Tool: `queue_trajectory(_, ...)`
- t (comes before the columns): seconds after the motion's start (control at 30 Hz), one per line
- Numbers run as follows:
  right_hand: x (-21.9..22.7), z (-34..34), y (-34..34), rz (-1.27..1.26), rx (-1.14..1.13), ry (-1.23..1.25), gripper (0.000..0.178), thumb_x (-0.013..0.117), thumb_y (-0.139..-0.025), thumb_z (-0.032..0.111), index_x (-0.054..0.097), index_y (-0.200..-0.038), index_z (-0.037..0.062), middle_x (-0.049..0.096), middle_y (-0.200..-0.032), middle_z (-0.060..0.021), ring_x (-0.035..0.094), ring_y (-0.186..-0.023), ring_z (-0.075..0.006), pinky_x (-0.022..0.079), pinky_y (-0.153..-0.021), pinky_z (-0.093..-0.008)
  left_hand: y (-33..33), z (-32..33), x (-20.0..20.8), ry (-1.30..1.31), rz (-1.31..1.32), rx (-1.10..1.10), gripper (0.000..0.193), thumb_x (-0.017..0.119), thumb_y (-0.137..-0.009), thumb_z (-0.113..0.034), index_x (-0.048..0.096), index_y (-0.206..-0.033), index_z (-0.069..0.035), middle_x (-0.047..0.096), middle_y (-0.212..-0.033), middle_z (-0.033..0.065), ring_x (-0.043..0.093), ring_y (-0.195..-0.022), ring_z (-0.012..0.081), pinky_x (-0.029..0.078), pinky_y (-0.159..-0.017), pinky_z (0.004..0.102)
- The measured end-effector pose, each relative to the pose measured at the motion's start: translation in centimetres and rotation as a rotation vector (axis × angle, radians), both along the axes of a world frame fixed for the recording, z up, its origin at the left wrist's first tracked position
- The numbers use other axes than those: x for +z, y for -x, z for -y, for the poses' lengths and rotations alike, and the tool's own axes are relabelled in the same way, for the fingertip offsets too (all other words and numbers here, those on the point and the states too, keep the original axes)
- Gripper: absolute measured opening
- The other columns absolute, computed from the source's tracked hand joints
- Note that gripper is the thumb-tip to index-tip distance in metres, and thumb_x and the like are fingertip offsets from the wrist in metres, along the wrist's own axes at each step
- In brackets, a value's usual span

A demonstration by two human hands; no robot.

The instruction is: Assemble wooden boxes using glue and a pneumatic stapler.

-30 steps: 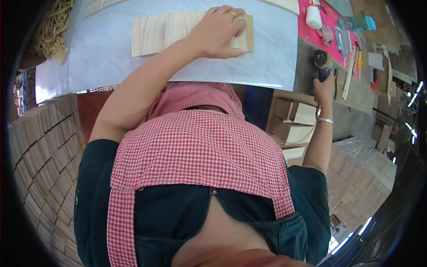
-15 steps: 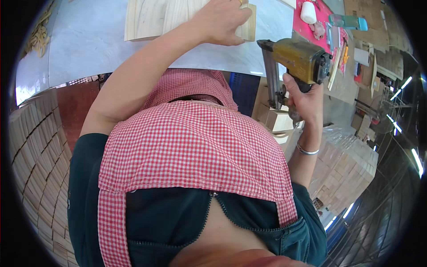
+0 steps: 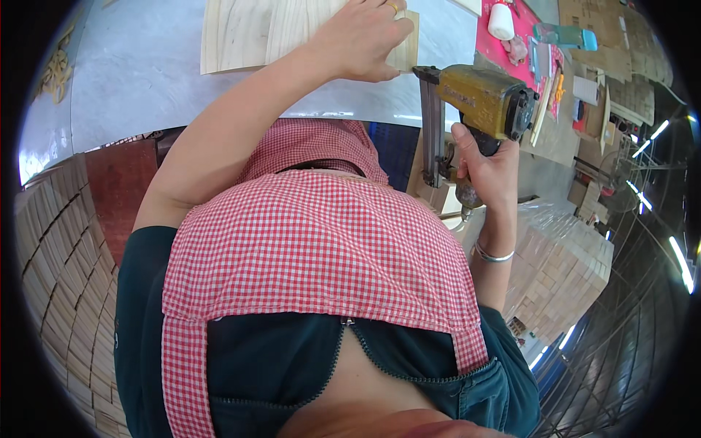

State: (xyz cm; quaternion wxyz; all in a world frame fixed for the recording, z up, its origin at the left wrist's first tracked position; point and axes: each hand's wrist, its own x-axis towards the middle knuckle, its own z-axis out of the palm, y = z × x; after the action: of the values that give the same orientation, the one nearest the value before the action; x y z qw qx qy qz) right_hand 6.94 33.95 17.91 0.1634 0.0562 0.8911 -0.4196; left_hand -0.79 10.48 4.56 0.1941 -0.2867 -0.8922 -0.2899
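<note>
My right hand (image 3: 491, 169) is wrapped around the handle of a yellow-and-black nail gun (image 3: 478, 98), which has a dark metal magazine. The tool's nose reaches left, touching or very near the right-hand edge of the wood beside my left thumb. My left hand (image 3: 365, 40), a ring on one finger, lies over the pale wooden boards (image 3: 237, 36) at the table's near side. Its fingers are curled onto the right-hand board (image 3: 407, 47), holding it; the upper fingertips are partly cut off by the picture's top edge.
The grey-white tabletop (image 3: 139, 69) carries wood shavings (image 3: 55, 77) at far left. On a pink surface to the right stand a white bottle (image 3: 501, 22) and a teal bottle (image 3: 566, 35). Stacked wood (image 3: 51, 277) fills the left; a wrapped wood stack (image 3: 558, 270) stands right.
The nail gun in my right hand has moved slightly left, its nose now closer to the wood's edge. My left hand stays on the boards.
</note>
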Motion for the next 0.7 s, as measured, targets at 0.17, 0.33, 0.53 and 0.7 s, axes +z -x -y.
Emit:
queue_trajectory(0.17, -0.2, 0.5, 1.3, -0.004, -0.013, -0.043, 0.022, 0.077, -0.089, 0.018, 0.067, -0.084, -0.0014, 0.056, -0.055, -0.0003, 0.047, -0.041, -0.0079, 0.037, -0.04, -0.0222, 0.0, 0.0, 0.0, 0.003, 0.038, 0.003, 0.043, 0.074, -0.074, -0.035, 0.059, -0.097, -0.002, 0.057, -0.108, 0.0212, 0.053, -0.105, 0.0367, 0.041, -0.097, 0.0458)
queue_trajectory(0.33, -0.1, 1.1, 2.3, -0.014, -0.028, -0.02, 0.022, 0.077, -0.09, 0.018, 0.067, -0.083, -0.0013, 0.055, -0.054, -0.0003, 0.046, -0.041, -0.0078, 0.037, -0.04, -0.0219, 0.0, -0.1, -0.1, -0.024, 0.04, -0.01, 0.042, 0.074, -0.074, -0.035, 0.059, -0.097, -0.003, 0.057, -0.109, 0.0211, 0.053, -0.106, 0.0367, 0.04, -0.098, 0.0457)
queue_trajectory(0.53, -0.3, 1.5, 2.9, 0.007, -0.023, -0.042, 0.023, 0.076, -0.09, 0.018, 0.067, -0.083, -0.0017, 0.055, -0.053, -0.0003, 0.046, -0.04, -0.0078, 0.038, -0.04, -0.0219, 0.0, 0.0, 0.0, -0.014, 0.056, -0.009, 0.041, 0.073, -0.074, -0.035, 0.058, -0.095, -0.003, 0.057, -0.108, 0.0206, 0.052, -0.107, 0.0363, 0.04, -0.098, 0.0457)
queue_trajectory(0.7, 0.1, 1.7, 3.2, 0.027, -0.035, -0.039, 0.024, 0.076, -0.09, 0.018, 0.067, -0.083, -0.0024, 0.054, -0.053, -0.0005, 0.045, -0.04, -0.0078, 0.038, -0.039, -0.0222, 0.1, -0.2, 0.1, -0.01, 0.096, -0.013, 0.049, 0.076, -0.073, -0.035, 0.06, -0.105, -0.001, 0.056, -0.114, 0.0219, 0.051, -0.111, 0.0368, 0.039, -0.101, 0.0464)
